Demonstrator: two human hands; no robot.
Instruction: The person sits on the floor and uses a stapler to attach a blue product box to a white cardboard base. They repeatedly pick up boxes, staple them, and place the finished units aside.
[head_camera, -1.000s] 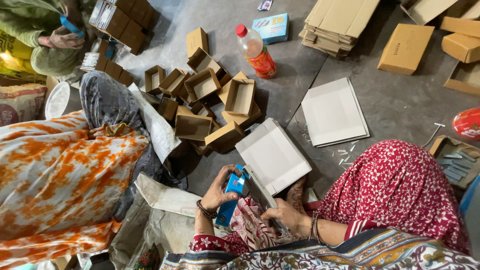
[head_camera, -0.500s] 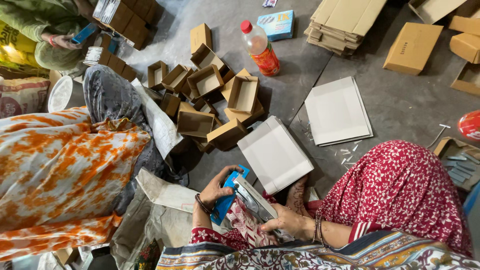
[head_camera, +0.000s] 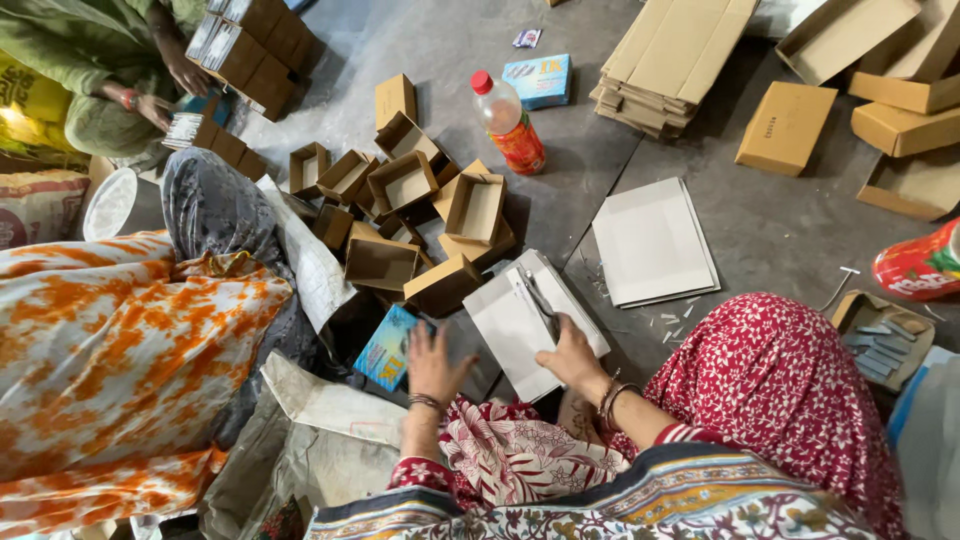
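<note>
Blue packet (head_camera: 387, 347): small flat blue carton with printed face, lying on the grey floor just left of the left hand, beside the heap of open brown boxes.
Left hand (head_camera: 436, 362): fingers spread and open, palm down, fingertips at the packet's right edge; whether they actually touch it cannot be told. Nothing is gripped. Bangle at the wrist.
Right hand (head_camera: 570, 355): closed on a thin dark tool (head_camera: 540, 300), which lies pointing away across the white sheets; its exact kind cannot be told. Bangles at the wrist.
White card stack (head_camera: 520, 325): pile of white sheets on the floor, directly under the right hand and the tool.
Second white stack (head_camera: 652, 242): lies apart to the right, near small white scraps on the floor.
Open brown boxes (head_camera: 400, 215): many small trays, jumbled together, beyond both hands.
Bottle (head_camera: 508, 123): plastic, red cap, orange drink, lying tilted on the floor past the boxes.
Flat cardboard pile (head_camera: 670, 65): stacked at top, well apart from the hands.
Other person: hands (head_camera: 160, 100) at top left, in green clothing, at a row of stacked brown boxes.
</note>
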